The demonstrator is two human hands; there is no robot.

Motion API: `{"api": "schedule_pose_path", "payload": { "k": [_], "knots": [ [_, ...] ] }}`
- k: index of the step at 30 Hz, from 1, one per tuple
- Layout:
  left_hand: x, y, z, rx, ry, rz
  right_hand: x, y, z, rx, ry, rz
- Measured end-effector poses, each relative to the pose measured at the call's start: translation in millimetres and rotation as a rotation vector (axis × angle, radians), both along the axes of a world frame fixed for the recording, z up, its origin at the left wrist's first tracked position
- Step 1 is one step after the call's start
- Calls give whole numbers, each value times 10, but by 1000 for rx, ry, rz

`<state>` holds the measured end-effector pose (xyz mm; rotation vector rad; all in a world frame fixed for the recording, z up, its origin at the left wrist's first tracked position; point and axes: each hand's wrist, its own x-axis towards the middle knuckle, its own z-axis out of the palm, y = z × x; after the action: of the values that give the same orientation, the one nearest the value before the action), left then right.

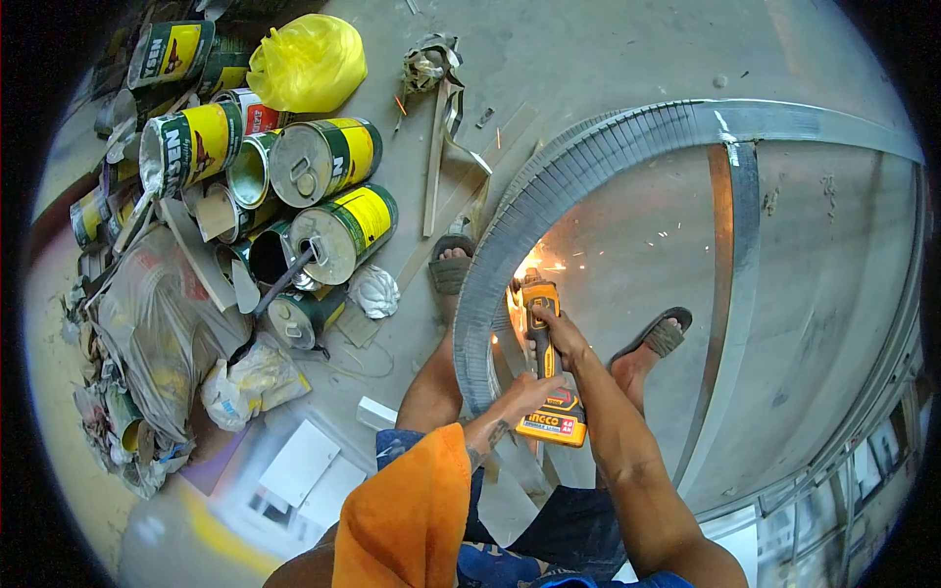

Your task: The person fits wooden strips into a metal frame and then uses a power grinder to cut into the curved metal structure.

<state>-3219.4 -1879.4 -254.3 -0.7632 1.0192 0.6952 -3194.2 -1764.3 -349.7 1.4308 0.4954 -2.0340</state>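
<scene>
A yellow and black cordless angle grinder is held in both hands, its head against the inner side of a curved metal frame. Bright sparks fly from the contact, and the disc itself is lost in the glare. My right hand wraps around the grinder's body near the head. Farther back, my left hand is closed on the handle, just above the battery. Closely spaced slits run along the curved band of the frame, and a straight metal crossbar joins it on the right.
Several paint cans and a yellow plastic bag are heaped on the left. Metal scraps lie on the floor ahead. My sandalled feet stand close to the frame. An orange cloth hangs over my left arm.
</scene>
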Motion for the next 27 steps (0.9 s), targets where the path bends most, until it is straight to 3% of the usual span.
{"api": "schedule_pose_path", "payload": {
  "k": [4,12,16,19,22,27],
  "knots": [
    [2,2,-3,-2,1,3,65,-52,-112,-46,62,-85],
    [2,13,38,-8,8,-7,-73,26,73,-16,-84,9],
    [18,26,48,-6,13,-8,49,-21,-91,0,-22,48],
    [10,37,44,-8,18,-9,101,-59,-150,-102,-16,-57],
    [8,59,43,-7,23,-11,71,-30,-108,-35,-41,28],
    [20,73,67,-5,41,-12,229,-100,-271,-162,-95,5]
  ]
}}
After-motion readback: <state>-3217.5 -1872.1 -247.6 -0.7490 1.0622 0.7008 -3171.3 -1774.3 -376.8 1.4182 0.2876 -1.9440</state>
